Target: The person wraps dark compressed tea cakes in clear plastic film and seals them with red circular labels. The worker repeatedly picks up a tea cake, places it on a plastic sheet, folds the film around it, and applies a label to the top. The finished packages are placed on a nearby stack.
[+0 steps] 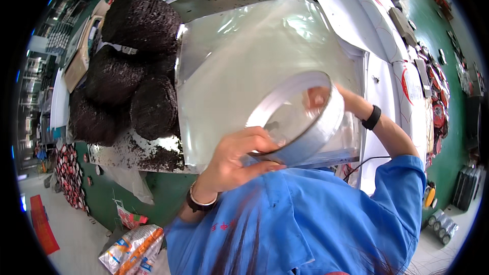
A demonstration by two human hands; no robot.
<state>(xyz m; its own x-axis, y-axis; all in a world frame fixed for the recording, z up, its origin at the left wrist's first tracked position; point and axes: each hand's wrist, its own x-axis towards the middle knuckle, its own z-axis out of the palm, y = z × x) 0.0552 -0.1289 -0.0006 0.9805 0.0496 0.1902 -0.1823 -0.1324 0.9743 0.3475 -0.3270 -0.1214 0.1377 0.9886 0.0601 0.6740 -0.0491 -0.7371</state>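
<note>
A wide, silvery-white hoop (311, 145) is held tilted in front of my chest, above a sheet of clear plastic (229, 86). My left hand (237, 160) is closed on its near left edge, thumb outside and fingers toward the inside. My right hand (318, 99) is at the far right part of the hoop and shows through its opening. The band partly covers that hand and its fingers are blurred, so their grip is unclear. Each wrist wears a dark band or bracelet.
Several dark brown, crumbly lumps (140, 20) are heaped left of the plastic, with dark crumbs on the metal table (114, 158). White sheets and rolls (379, 79) lie along the right side. A dark cable (367, 160) hangs near the right front edge. A printed bag (133, 249) lies low at left.
</note>
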